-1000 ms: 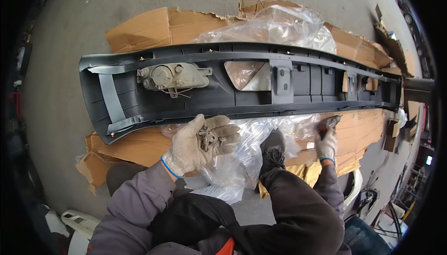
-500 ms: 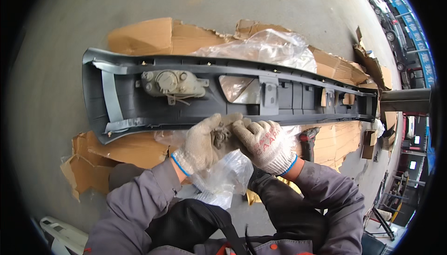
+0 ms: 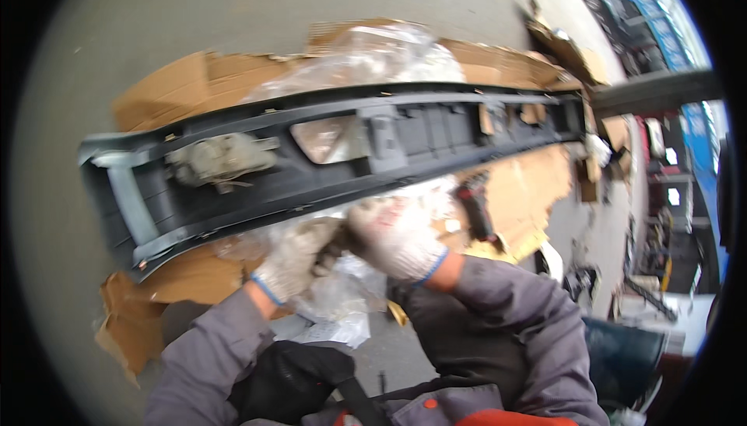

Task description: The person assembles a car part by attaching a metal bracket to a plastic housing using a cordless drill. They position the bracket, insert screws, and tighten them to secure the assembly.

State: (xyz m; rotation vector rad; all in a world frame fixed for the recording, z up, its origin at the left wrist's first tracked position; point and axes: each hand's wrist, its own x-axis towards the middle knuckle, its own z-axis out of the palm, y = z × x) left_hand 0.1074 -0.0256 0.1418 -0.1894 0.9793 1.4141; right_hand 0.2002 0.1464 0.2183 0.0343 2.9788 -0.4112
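A long dark bumper lies with its inner side up in front of me, and a grey lamp unit sits in its left part. My gloved left hand is curled at the bumper's near edge around small dark metal pieces, whose exact kind is blurred. Against it, my gloved right hand is closed, its fingertips smeared and turned away. What it pinches, if anything, is hidden. Under both hands lies a crumpled clear plastic bag.
A red and black cordless drill rests on flattened cardboard to the right of my hands. More cardboard and clear plastic film lie beyond the bumper. A grey post stands past its right end.
My view has swung to the right, so bumper and hands sit farther left and tilted. The hands stay together, with the right one now over the left one's fingertips.
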